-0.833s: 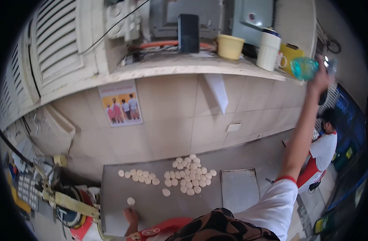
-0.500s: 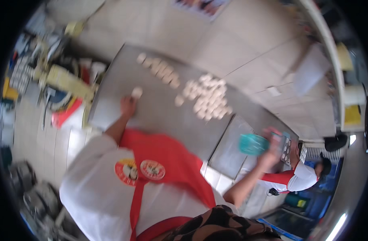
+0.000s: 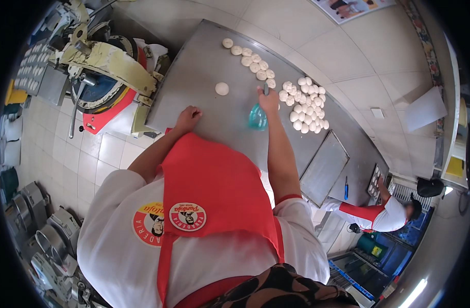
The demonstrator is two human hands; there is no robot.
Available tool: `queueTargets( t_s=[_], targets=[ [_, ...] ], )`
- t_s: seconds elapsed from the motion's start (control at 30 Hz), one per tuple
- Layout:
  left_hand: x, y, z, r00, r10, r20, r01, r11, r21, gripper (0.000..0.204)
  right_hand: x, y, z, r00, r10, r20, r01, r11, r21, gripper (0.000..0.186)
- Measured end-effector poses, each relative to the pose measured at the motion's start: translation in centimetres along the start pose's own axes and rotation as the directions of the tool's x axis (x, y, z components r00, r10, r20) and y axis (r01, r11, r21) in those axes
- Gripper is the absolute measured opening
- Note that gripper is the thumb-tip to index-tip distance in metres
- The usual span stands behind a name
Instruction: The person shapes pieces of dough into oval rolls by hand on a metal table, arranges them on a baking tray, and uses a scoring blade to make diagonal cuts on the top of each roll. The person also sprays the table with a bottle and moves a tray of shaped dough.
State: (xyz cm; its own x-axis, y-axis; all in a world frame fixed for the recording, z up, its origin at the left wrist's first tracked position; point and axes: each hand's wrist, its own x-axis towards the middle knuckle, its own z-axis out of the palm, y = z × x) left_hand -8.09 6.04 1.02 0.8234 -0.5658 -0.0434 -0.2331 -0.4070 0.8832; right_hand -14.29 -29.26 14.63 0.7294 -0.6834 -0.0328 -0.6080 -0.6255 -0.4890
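Note:
My right hand (image 3: 267, 101) grips a translucent teal bottle (image 3: 257, 118) by its grey top, over the steel worktable (image 3: 189, 66) beside the dough balls. My left hand (image 3: 190, 117) rests with curled fingers near the table's left front edge, nothing visible in it. A lone round dough ball (image 3: 221, 88) lies above and right of it. Behind are a row of dough balls (image 3: 254, 67) and a larger cluster of them (image 3: 304, 105) to the right.
Yellowed machinery (image 3: 104, 66) adjoins the table's left end. An empty metal tray (image 3: 325, 167) lies right of the dough, beside a blue-handled tool (image 3: 346, 190). A co-worker (image 3: 389, 215) in white and red works at a tray of dough pieces (image 3: 373, 182). Metal equipment (image 3: 58, 238) stands lower left.
My right hand has brought the teal bottle down from the shelf to the worktable. My left hand has drawn back from the lone dough ball. The view has tilted down.

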Motion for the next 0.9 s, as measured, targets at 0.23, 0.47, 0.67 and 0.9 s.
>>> queueTargets(
  t_s=[0.23,0.47,0.67,0.9],
  targets=[
    [-2.7,-1.9,-4.3,0.998,-0.062,0.012,0.063,0.993,-0.101,0.021,3.6,-5.4,2.1,0.993,-0.068,0.100,0.064,0.997,0.035,0.053],
    [-0.9,-1.4,-5.0,0.996,-0.063,-0.058,0.065,0.997,0.048,0.024,5.9,-12.5,4.3,0.976,-0.071,0.207,0.053,0.994,0.093,0.049],
    [0.4,-1.3,-5.2,0.954,-0.284,0.098,0.301,0.889,-0.345,0.023,7.9,-14.9,5.4,0.965,-0.070,0.252,0.060,0.997,0.047,0.046],
    [0.9,-0.7,-5.1,0.925,-0.345,0.162,0.381,0.850,-0.364,0.024,5.7,-12.3,6.9,0.994,-0.074,0.074,0.057,0.977,0.207,0.036]
  ],
)
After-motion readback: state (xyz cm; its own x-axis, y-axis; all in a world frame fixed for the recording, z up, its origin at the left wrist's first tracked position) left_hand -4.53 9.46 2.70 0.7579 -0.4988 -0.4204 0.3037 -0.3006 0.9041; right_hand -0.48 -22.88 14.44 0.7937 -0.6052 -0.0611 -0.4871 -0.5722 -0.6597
